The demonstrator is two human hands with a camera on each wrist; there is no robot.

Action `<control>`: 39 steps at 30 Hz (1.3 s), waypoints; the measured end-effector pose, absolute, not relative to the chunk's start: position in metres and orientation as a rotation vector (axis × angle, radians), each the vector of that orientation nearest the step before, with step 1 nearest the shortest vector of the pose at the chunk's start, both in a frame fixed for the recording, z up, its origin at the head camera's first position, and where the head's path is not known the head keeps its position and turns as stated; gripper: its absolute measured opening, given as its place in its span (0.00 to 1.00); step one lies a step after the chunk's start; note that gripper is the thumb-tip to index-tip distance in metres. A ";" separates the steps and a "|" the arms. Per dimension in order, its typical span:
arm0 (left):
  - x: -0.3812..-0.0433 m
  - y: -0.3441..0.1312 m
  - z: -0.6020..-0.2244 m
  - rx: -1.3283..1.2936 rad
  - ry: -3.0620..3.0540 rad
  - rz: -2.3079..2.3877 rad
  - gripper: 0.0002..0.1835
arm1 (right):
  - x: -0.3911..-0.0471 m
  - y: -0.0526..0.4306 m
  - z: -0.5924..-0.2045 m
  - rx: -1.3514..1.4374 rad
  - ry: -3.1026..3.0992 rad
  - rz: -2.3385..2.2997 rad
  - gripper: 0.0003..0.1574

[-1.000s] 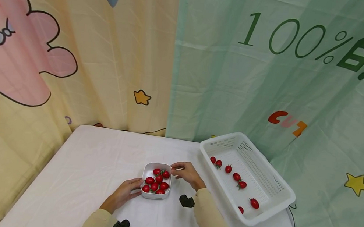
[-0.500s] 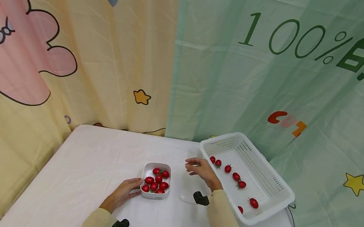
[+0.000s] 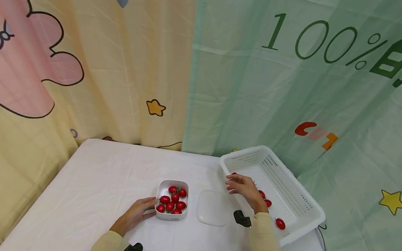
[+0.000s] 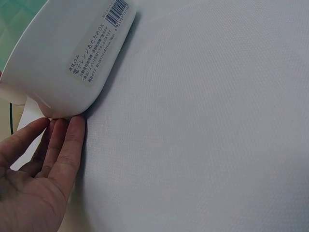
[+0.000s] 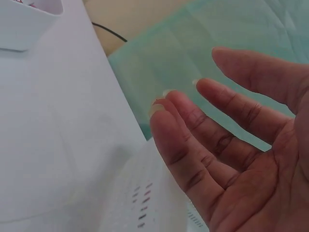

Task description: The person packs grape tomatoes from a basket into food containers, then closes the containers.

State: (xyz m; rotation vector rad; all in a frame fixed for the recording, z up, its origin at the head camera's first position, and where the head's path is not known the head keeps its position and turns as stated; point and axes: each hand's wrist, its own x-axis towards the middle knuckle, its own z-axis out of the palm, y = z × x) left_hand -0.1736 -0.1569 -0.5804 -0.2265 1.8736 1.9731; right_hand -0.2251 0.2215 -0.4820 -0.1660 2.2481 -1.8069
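Note:
A small white container (image 3: 171, 217) with several cherry tomatoes (image 3: 175, 197) in it sits mid-table. My left hand (image 3: 136, 214) touches its left side; in the left wrist view the fairly straight fingertips (image 4: 76, 126) rest against a lower corner of the container (image 4: 53, 58), by its label. My right hand (image 3: 247, 190) is over the near left rim of a white basket (image 3: 302, 212), fingers loosely bent and holding nothing. The right wrist view shows that hand (image 5: 251, 154) with its thumb apart from the fingers. It hides part of the basket and some cherry tomatoes inside.
A clear lid (image 3: 211, 208) lies flat on the table between the container and the basket. More cherry tomatoes (image 3: 280, 224) lie in the basket. Curtains (image 3: 256, 86) hang behind the white-covered table (image 3: 116, 165), and a dark cable (image 3: 322, 240) runs beside the basket.
My right hand has moved right from beside the container to the basket's rim, uncovering the clear lid. The left hand and the container have stayed put.

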 end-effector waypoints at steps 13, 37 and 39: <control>-0.173 -0.158 -0.581 -0.198 1.865 1.978 0.31 | -0.214 0.270 -0.487 0.048 2.335 -1.723 0.24; -0.173 -0.155 -0.580 -0.258 1.895 1.965 0.29 | -0.192 0.318 -0.495 0.336 2.260 -1.379 0.30; -0.173 -0.155 -0.580 -0.265 1.892 1.966 0.28 | -0.192 0.319 -0.496 0.345 2.249 -1.348 0.29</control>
